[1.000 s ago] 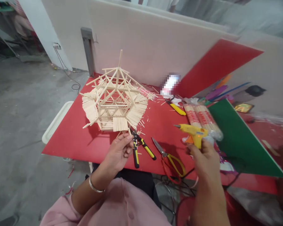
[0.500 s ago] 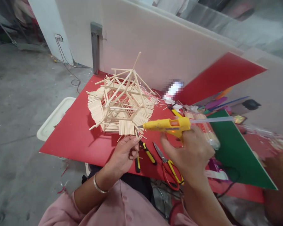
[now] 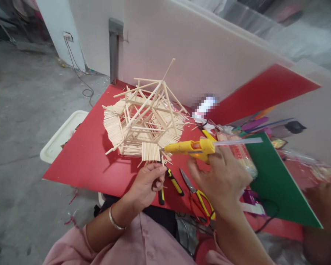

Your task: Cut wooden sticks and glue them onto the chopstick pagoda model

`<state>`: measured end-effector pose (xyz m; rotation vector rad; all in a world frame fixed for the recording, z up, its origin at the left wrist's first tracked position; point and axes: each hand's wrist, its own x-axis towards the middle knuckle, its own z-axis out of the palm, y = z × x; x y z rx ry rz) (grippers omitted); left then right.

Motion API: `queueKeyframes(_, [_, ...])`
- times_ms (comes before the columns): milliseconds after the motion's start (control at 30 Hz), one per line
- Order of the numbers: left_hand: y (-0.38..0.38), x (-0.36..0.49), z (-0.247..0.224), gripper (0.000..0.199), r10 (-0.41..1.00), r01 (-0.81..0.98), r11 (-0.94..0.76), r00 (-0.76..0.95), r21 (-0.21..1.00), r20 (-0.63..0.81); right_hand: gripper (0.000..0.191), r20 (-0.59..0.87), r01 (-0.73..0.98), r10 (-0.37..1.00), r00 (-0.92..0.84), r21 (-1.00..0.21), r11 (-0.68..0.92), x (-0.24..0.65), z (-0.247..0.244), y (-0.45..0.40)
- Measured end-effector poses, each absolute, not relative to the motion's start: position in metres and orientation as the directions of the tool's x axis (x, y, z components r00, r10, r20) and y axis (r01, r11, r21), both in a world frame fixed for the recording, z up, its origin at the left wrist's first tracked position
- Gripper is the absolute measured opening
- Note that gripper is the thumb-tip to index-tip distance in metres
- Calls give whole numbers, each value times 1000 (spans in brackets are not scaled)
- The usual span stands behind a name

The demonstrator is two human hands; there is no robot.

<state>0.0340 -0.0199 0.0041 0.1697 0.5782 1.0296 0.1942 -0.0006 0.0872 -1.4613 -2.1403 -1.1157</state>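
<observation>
A model pavilion of pale wooden sticks [image 3: 146, 121] stands on the red board, with open roof framing above a ring of close-laid sticks. At its front edge is a flat panel of short sticks [image 3: 150, 151]. My left hand [image 3: 151, 180] pinches a short wooden stick [image 3: 163, 161] between thumb and finger, just right of that panel. My right hand [image 3: 223, 173] is wrapped round a yellow hot glue gun [image 3: 190, 147], its nozzle pointing left at the panel's right edge. A clear glue stick [image 3: 237, 141] sticks out of the gun's back.
Black-and-yellow pliers [image 3: 174, 182] and red-and-yellow-handled scissors [image 3: 194, 191] lie on the red board [image 3: 82, 154] between my hands. Bagged sticks [image 3: 237, 154] and a green board [image 3: 278, 176] are at right. A blurred hand of another person [image 3: 324, 198] shows at far right.
The glue gun's nozzle has shifted slightly left against the panel's edge. My left hand and its stick sit slightly lower. The view has shifted a little.
</observation>
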Motion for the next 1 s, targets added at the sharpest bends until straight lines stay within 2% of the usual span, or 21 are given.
queueKeyframes(1000, [-21,35,-4,33,836,-760,535,411,370,-364,11,641,881,629,-440,443,165,194,85,3])
